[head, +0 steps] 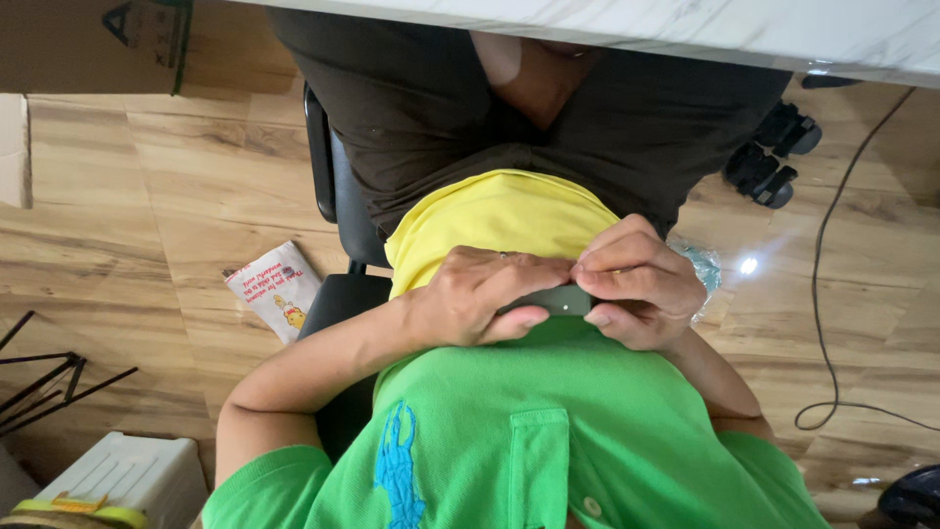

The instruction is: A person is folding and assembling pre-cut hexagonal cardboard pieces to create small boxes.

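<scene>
Shirt: green shirt (509,441) fills the foreground.
Device: small dark device (553,299) sits at the belly, between both hands.
Left grip: left hand (480,294) pinches the device's left end.
Right grip: right hand (641,284) pinches its right end.
Table: marble table (685,24) edge above.
Floor: wood floor (147,196), a packet (274,289) lying there.

small dark device (554,299) (mostly hidden), horizontal
</scene>
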